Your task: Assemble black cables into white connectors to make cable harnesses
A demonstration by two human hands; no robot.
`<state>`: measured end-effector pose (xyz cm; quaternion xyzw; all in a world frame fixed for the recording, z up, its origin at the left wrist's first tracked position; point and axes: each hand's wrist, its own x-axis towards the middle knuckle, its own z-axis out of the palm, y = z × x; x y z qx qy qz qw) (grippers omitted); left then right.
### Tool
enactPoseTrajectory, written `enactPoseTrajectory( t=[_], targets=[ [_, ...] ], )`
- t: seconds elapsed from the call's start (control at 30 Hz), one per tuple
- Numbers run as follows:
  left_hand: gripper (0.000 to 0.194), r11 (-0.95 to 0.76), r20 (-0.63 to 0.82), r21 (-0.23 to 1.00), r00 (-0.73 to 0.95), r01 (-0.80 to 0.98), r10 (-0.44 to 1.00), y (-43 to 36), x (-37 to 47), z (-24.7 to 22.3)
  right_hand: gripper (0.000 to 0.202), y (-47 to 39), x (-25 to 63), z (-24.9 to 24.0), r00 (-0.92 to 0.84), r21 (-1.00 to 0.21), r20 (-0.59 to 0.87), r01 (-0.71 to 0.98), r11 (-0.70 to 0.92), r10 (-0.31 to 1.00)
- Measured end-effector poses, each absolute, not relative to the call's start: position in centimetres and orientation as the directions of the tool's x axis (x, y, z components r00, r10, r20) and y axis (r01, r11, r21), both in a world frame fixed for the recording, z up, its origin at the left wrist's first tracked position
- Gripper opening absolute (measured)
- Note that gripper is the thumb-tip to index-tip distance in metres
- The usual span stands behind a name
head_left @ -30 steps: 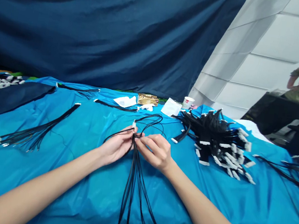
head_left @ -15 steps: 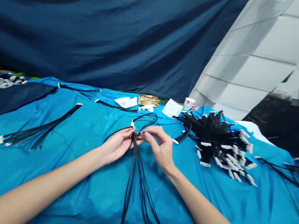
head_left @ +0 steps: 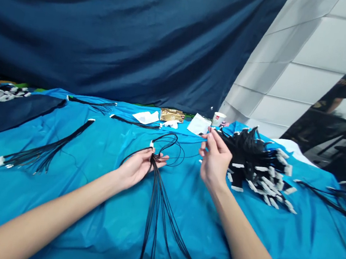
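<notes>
My left hand [head_left: 137,168] holds a black wire harness [head_left: 159,200] near its white connector [head_left: 151,144], thumb pressed on the wires. The loose wires hang down toward the table's front edge, and a few loop up and to the right of the connector. My right hand [head_left: 216,157] is raised to the right, its thumb and forefinger pinching the end of a thin black wire [head_left: 211,124]. That wire's tip stands above the fingers. A thin strand runs from the harness toward the right hand.
A large heap of black cables with white connectors [head_left: 252,158] lies right. Single harnesses [head_left: 51,146] rest at left and back. A gold box [head_left: 172,115], white papers [head_left: 199,124] and a paper cup [head_left: 217,119] stand at the back. People [head_left: 345,91] are at far right.
My right hand has moved right and up, away from the left hand, drawing a wire end with it. My left hand has stayed in place. People at far right have shifted.
</notes>
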<state>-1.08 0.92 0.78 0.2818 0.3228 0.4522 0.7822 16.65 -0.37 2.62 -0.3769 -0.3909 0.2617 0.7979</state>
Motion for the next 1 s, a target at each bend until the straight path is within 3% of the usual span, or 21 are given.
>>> enactPoseTrajectory(
  t=[0.07, 0.13, 0.2, 0.3, 0.43, 0.73, 1.0],
  targets=[
    [0.014, 0.395, -0.223, 0.751, 0.36, -0.528, 0.906, 0.7, -1.0, 0.6, 0.02, -0.9, 16.2, 2.7, 0.523, -0.746, 0.63, 0.204, 0.633, 0.574],
    [0.011, 0.35, -0.184, 0.775, 0.342, -0.526, 0.921, 0.5, -1.0, 0.4, 0.014, -1.5, 15.4, 2.4, 0.348, -0.593, 0.805, 0.491, 0.638, 0.48],
    [0.009, 0.305, -0.137, 0.802, 0.34, -0.513, 0.931, 0.4, -1.0, 0.2, 0.008, -1.9, 14.5, 1.9, 0.146, -0.431, 0.885, 0.621, 0.655, 0.443],
    [0.002, 0.228, -0.041, 0.838, 0.36, -0.495, 0.932, 0.2, -1.1, -0.1, 0.009, -2.0, 13.5, 1.0, -0.006, -0.305, 0.907, 0.68, 0.666, 0.422],
    [0.007, 0.162, 0.047, 0.866, 0.401, -0.472, 0.915, 0.0, -1.0, -0.3, 0.009, -2.0, 13.2, 0.8, -0.025, -0.271, 0.913, 0.709, 0.651, 0.408],
    [0.007, 0.131, 0.075, 0.889, 0.422, -0.44, 0.904, -0.4, -1.0, 0.1, 0.009, -1.9, 13.5, 0.8, -0.039, -0.262, 0.908, 0.724, 0.638, 0.418],
    [0.012, 0.123, 0.074, 0.902, 0.427, -0.415, 0.901, -0.2, -1.0, 0.0, 0.007, -1.8, 13.7, 0.6, -0.145, -0.114, 0.933, 0.749, 0.652, 0.33]
  ],
)
